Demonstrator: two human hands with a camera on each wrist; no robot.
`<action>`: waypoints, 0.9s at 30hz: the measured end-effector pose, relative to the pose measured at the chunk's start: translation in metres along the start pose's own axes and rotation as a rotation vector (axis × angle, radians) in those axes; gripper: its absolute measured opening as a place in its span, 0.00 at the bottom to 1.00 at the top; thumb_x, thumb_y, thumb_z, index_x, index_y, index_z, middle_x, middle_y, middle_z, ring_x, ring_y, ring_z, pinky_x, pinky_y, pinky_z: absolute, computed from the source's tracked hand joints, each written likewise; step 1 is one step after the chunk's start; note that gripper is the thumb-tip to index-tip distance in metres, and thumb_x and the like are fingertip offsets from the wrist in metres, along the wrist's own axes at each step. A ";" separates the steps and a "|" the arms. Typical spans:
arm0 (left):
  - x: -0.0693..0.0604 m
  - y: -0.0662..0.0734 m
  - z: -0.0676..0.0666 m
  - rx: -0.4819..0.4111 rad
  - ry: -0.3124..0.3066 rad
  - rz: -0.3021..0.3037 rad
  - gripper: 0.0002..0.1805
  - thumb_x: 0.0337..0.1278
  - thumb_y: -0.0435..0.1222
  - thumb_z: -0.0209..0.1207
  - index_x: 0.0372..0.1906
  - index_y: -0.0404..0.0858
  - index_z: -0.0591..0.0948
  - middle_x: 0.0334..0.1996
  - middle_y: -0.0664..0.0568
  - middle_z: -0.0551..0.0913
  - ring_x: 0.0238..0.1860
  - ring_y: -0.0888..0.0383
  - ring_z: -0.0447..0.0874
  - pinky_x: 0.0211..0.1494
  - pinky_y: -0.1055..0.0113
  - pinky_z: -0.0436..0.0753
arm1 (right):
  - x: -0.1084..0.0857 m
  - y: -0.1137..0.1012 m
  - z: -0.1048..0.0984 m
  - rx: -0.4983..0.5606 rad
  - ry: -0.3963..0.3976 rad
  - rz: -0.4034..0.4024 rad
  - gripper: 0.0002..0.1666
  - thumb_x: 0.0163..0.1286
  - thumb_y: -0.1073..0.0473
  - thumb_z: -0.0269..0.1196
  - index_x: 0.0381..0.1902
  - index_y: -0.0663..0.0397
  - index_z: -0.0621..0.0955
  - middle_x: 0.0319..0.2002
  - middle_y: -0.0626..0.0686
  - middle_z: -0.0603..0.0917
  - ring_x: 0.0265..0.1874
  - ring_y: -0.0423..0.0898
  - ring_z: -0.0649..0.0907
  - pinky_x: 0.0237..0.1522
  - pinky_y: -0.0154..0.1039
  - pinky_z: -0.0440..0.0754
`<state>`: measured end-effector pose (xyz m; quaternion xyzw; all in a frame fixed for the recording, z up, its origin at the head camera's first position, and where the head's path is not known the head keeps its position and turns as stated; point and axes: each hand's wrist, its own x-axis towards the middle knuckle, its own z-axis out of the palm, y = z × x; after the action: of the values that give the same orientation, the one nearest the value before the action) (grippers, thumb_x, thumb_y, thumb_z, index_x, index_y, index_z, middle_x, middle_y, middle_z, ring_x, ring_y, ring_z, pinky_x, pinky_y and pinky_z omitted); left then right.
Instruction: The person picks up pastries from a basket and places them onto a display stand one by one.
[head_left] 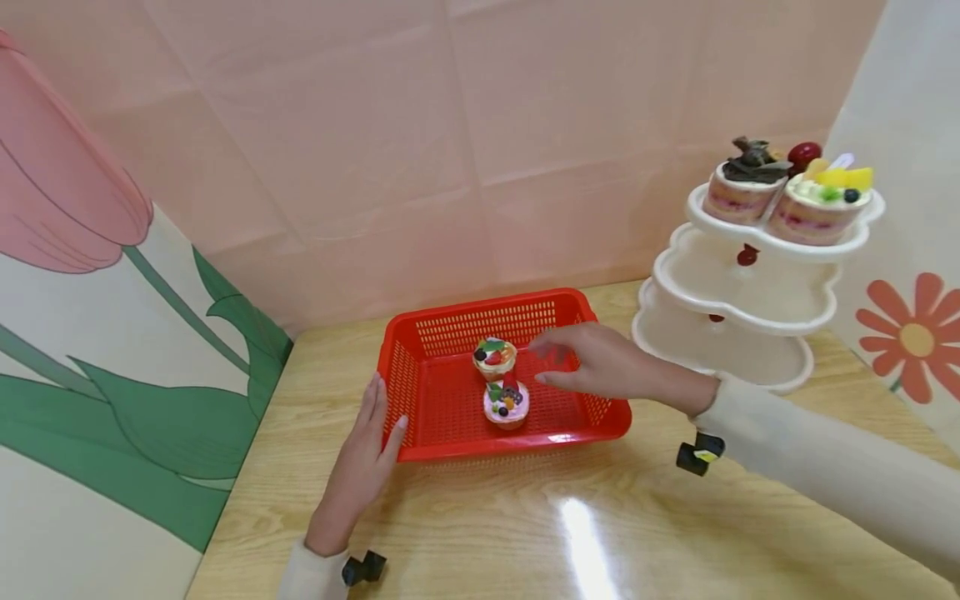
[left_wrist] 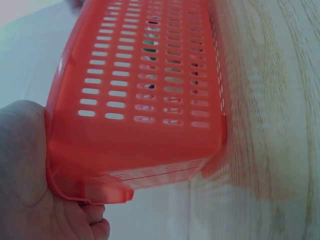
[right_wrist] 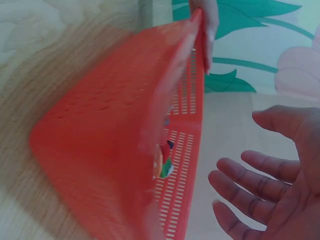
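Note:
A red plastic basket [head_left: 450,450] sits on the wooden table with two small cupcakes inside, one topped with fruit on white cream [head_left: 495,358], the other on pink cream [head_left: 506,406]. At the basket's left rim rests my left hand [head_left: 362,458], its fingers along the outside and the thumb near the front corner; the left wrist view shows the hand [left_wrist: 30,175] against the rim. My right hand [head_left: 592,360] hangs over the basket's right part, fingers spread and slightly bent, holding nothing. In the right wrist view that hand [right_wrist: 280,175] is apart from the basket [right_wrist: 110,125].
A white three-tier stand [head_left: 750,292] stands at the right behind my right forearm. Its top tier bears two layered cake cups, one with chocolate [head_left: 742,196] and one with fruit [head_left: 821,212]. A pink wall covering [head_left: 375,150] rises behind the wooden table [head_left: 480,533].

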<state>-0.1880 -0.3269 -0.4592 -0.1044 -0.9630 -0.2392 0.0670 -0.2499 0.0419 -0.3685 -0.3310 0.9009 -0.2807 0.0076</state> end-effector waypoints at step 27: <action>0.001 -0.001 0.000 -0.012 0.008 0.006 0.42 0.75 0.59 0.39 0.80 0.40 0.45 0.81 0.54 0.36 0.81 0.49 0.44 0.73 0.45 0.65 | 0.084 0.035 0.000 0.202 -0.090 0.016 0.27 0.65 0.51 0.69 0.57 0.60 0.81 0.52 0.58 0.86 0.42 0.47 0.85 0.45 0.42 0.85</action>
<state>-0.1890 -0.3273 -0.4592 -0.1069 -0.9609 -0.2454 0.0709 -0.3359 0.0133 -0.3722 -0.3336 0.8694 -0.3549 0.0834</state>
